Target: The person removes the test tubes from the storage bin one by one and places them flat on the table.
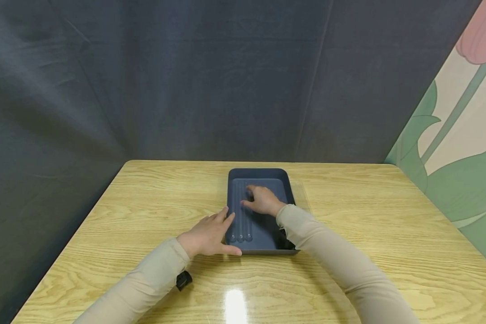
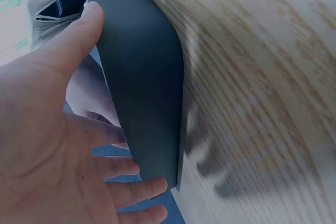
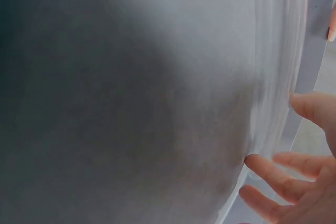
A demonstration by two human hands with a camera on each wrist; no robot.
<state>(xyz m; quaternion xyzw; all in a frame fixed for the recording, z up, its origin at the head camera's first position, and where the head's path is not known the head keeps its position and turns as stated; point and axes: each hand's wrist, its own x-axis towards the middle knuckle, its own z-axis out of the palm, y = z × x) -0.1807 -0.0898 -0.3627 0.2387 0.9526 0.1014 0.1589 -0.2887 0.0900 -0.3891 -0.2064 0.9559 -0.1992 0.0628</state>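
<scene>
A dark blue-grey rectangular tray [image 1: 267, 238] lies lengthwise on the wooden table. Inside it, along the left wall, three clear test tubes [image 1: 240, 227] lie side by side with their rounded ends toward me. My right hand [image 1: 263, 200] reaches into the tray from the right, thumb and fingertips at the tubes; in the right wrist view its fingers [image 3: 278, 177] are spread loosely beside them. At the tray's near left corner is my left hand [image 1: 208, 234], its fingers spread. The left wrist view shows its thumb and fingers lying along the tray's outer wall [image 2: 142, 77].
A flat transparent piece [image 1: 303, 193] lies on the table close to the tray's right side. Bare wood grain [image 1: 154, 202] shows around the tray. Behind the table hangs a dark curtain [image 1: 227, 90]; a flower-painted wall [image 1: 461, 135] stands at the right.
</scene>
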